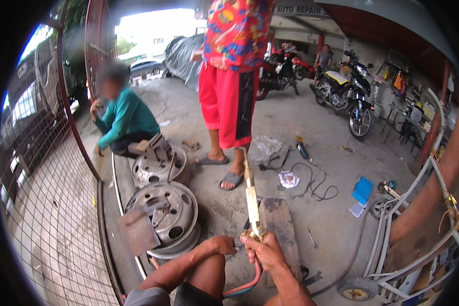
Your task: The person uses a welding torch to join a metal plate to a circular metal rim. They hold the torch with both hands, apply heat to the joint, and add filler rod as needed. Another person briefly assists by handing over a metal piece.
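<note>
My right hand point(265, 251) grips the brass handle of a cutting torch point(250, 196), whose tube points away toward a standing person's sandalled feet. My left hand point(220, 245) touches the torch's valve end from the left, fingers closed on it. Red and blue-green hoses point(247, 285) run from the handle down past my knee. Just right of the torch lies a worn wooden block point(282, 224). Left of my hands rests a steel wheel rim point(167, 217) with a rusty metal plate point(136, 230) leaning on it.
A second rim point(155, 171) lies farther back beside a crouching person in teal. A mesh metal gate point(46, 214) lies at left. A hand cart frame point(392, 255) stands at right. Wires, a blue rag and motorcycles point(349, 97) fill the concrete floor beyond.
</note>
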`<act>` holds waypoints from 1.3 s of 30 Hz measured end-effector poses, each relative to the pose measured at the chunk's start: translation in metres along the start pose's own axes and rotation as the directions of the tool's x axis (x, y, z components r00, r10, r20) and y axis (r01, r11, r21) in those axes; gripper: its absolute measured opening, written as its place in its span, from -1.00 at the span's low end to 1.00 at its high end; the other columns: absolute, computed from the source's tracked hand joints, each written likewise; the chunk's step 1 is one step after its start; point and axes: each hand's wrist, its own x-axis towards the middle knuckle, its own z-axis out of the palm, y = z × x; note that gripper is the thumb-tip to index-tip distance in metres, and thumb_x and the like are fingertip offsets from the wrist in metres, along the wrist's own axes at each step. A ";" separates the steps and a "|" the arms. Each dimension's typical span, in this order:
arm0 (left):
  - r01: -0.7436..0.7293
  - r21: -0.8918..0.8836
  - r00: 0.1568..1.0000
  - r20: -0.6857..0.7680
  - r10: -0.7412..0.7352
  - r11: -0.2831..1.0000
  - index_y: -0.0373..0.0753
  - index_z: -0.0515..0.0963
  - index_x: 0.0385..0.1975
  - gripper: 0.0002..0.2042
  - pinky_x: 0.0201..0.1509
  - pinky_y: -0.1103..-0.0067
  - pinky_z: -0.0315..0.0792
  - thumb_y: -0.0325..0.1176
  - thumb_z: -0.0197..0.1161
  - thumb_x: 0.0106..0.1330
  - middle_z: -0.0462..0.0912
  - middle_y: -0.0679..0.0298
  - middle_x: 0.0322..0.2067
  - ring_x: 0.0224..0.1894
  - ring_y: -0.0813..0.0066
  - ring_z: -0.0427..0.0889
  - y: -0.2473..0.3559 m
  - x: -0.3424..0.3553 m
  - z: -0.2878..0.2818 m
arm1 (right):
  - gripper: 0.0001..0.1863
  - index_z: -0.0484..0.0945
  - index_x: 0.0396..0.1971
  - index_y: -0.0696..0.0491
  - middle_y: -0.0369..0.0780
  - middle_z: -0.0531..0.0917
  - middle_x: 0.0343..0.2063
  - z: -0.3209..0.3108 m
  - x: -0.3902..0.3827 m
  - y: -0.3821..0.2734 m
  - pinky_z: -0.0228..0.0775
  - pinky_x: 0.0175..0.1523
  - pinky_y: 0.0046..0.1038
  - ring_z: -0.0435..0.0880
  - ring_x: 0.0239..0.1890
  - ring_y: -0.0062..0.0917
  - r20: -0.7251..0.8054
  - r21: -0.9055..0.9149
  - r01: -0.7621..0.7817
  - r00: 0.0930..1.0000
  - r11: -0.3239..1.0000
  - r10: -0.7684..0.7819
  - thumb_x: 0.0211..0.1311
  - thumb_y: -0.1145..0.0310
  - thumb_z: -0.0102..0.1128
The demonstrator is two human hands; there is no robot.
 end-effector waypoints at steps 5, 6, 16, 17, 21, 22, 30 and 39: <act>-0.168 -0.115 0.985 0.015 0.171 0.979 -0.28 0.69 0.09 -0.48 0.17 0.20 0.57 -0.04 0.27 0.27 0.77 -0.05 0.00 0.07 0.05 0.74 -0.084 0.072 0.055 | -0.80 0.55 -0.17 0.13 -0.37 0.52 -0.60 0.017 -0.020 -0.008 0.35 -0.62 -0.58 0.46 -0.68 -0.74 0.118 0.010 0.072 0.990 0.997 -0.072 0.39 0.38 0.40; -0.199 -0.134 0.977 0.051 0.207 0.971 -0.27 0.67 0.13 -0.48 0.13 0.22 0.59 -0.05 0.27 0.27 0.78 -0.03 -0.02 0.03 0.08 0.75 -0.068 0.079 0.054 | -0.79 0.54 -0.17 0.13 -0.37 0.52 -0.60 0.010 -0.024 -0.006 0.36 -0.62 -0.58 0.46 -0.68 -0.74 0.109 0.003 0.069 0.992 0.998 -0.069 0.39 0.38 0.41; -0.050 -0.086 0.984 0.169 0.064 0.995 -0.26 0.67 0.11 -0.51 -0.02 0.25 0.63 -0.08 0.26 0.28 0.79 0.03 -0.07 -0.06 0.16 0.76 0.006 0.064 0.030 | -0.81 0.56 -0.24 0.13 -0.35 0.52 -0.63 -0.009 -0.046 -0.010 0.35 -0.63 -0.57 0.45 -0.70 -0.72 0.042 -0.002 0.129 0.991 0.992 -0.129 0.39 0.37 0.40; -0.049 -0.093 0.984 0.167 0.064 0.994 -0.26 0.67 0.11 -0.51 -0.03 0.26 0.63 -0.08 0.26 0.28 0.79 0.04 -0.08 -0.07 0.17 0.76 0.009 0.068 0.033 | -0.82 0.56 -0.25 0.13 -0.35 0.52 -0.63 -0.011 -0.046 -0.009 0.35 -0.63 -0.57 0.45 -0.71 -0.72 0.036 -0.010 0.122 0.992 0.992 -0.122 0.39 0.38 0.40; -0.032 -0.136 0.993 0.112 0.048 0.990 -0.29 0.69 0.06 -0.53 -0.03 0.23 0.62 -0.09 0.26 0.26 0.79 0.01 -0.08 -0.08 0.14 0.76 -0.057 0.060 0.040 | -0.86 0.57 -0.27 0.10 -0.35 0.53 -0.63 0.017 -0.038 -0.013 0.35 -0.65 -0.55 0.46 -0.71 -0.70 0.097 0.015 0.116 0.988 0.993 -0.117 0.38 0.41 0.38; -0.072 -0.079 0.990 0.112 0.081 0.994 -0.30 0.70 0.02 -0.55 0.00 0.22 0.61 -0.10 0.26 0.26 0.79 -0.02 -0.09 -0.06 0.12 0.76 -0.032 0.068 0.036 | -0.87 0.57 -0.27 0.10 -0.35 0.53 -0.62 0.007 -0.035 -0.010 0.35 -0.66 -0.55 0.46 -0.71 -0.70 0.057 -0.015 0.093 0.994 0.996 -0.092 0.37 0.43 0.38; -0.063 0.001 0.992 -0.108 0.062 0.998 -0.34 0.78 -0.30 -0.66 0.03 0.15 0.59 -0.20 0.18 0.20 0.80 -0.09 -0.22 -0.07 0.02 0.77 0.012 -0.004 0.002 | -0.63 0.52 -0.03 0.14 -0.31 0.54 -0.54 0.013 -0.028 -0.013 0.37 -0.68 -0.54 0.47 -0.70 -0.68 -0.099 -0.051 0.020 0.995 0.999 -0.025 0.26 0.39 0.49; -0.077 -0.023 0.982 -0.177 0.072 0.997 -0.33 0.77 -0.38 -0.53 0.13 0.21 0.55 0.02 0.17 0.40 0.79 -0.02 -0.30 -0.12 0.06 0.76 -0.007 -0.053 -0.011 | -0.72 0.61 -0.14 0.12 -0.37 0.53 -0.58 0.020 -0.008 -0.011 0.36 -0.64 -0.59 0.45 -0.68 -0.74 -0.077 -0.062 -0.044 0.996 0.997 0.040 0.27 0.34 0.49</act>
